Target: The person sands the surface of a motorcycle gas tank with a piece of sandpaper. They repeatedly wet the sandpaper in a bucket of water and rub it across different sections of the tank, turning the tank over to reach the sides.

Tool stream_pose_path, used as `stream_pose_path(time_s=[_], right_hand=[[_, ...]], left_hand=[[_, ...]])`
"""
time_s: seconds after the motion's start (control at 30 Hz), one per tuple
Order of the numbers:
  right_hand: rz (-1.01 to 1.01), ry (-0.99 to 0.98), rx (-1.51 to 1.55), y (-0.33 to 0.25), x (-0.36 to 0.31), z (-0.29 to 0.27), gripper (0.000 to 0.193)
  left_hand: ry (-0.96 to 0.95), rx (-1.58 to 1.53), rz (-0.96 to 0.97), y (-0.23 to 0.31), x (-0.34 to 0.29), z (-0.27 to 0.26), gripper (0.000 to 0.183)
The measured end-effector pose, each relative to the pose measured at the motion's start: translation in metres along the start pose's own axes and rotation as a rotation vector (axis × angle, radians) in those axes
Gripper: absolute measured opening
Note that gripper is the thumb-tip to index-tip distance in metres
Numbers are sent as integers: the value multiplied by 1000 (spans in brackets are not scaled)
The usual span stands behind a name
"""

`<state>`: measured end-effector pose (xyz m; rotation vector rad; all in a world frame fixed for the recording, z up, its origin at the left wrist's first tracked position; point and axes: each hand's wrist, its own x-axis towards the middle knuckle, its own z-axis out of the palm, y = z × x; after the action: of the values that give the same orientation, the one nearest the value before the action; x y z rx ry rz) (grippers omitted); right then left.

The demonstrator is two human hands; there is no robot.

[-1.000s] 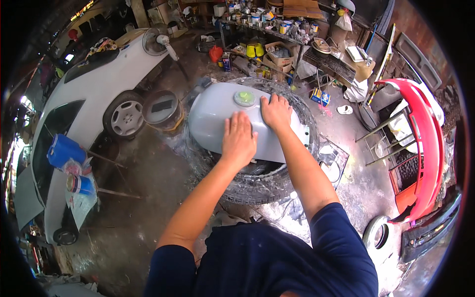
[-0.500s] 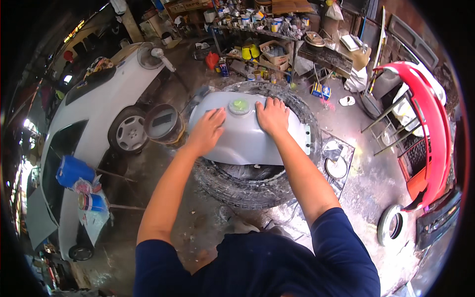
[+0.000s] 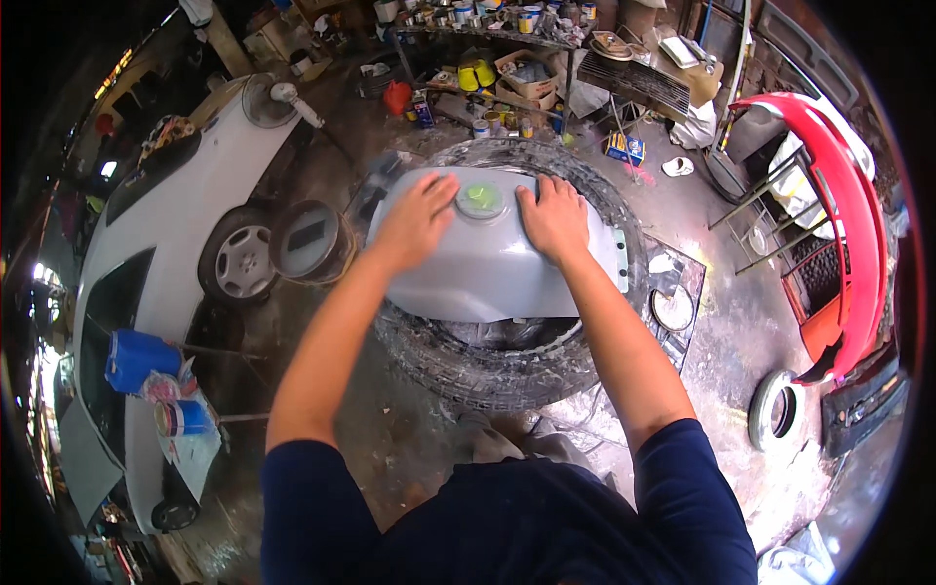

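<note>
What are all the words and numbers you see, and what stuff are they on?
There are none I can quote.
Blue-and-yellow box: printed, but too small to read.
Dark blue box: marked, too small and blurred.
Cans at the back: labels too small.
Blue-labelled can: too blurred.
Grey fuel tank: no lettering shows.
</note>
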<state>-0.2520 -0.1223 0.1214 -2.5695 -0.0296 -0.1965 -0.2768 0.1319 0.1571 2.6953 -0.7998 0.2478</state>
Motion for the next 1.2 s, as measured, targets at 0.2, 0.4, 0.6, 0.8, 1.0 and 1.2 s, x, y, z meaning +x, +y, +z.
stream_pose_path(time_s=[0.2, 0.4, 0.6, 0.8, 1.0, 1.2], right_hand=[[-6, -11, -35, -11, 2, 1, 64], [-10, -19, -50, 4, 5, 3, 66], [-39, -50, -109, -6, 7, 9, 67], [-41, -51, -100, 10, 9, 1, 67], [-107, -38, -79, -2, 9, 7, 68], [-112, -16, -77, 17, 12, 5, 68]], left_hand=[[300, 193, -167, 123, -45, 79, 63], [626, -2, -479, 118, -40, 117, 71], [972, -247, -1054, 96, -22, 110, 80], [1093, -568, -909, 168, 3, 143, 83], [1234, -535, -1087, 108, -11, 104, 77], [1108, -459, -1010, 138, -4, 127, 77]])
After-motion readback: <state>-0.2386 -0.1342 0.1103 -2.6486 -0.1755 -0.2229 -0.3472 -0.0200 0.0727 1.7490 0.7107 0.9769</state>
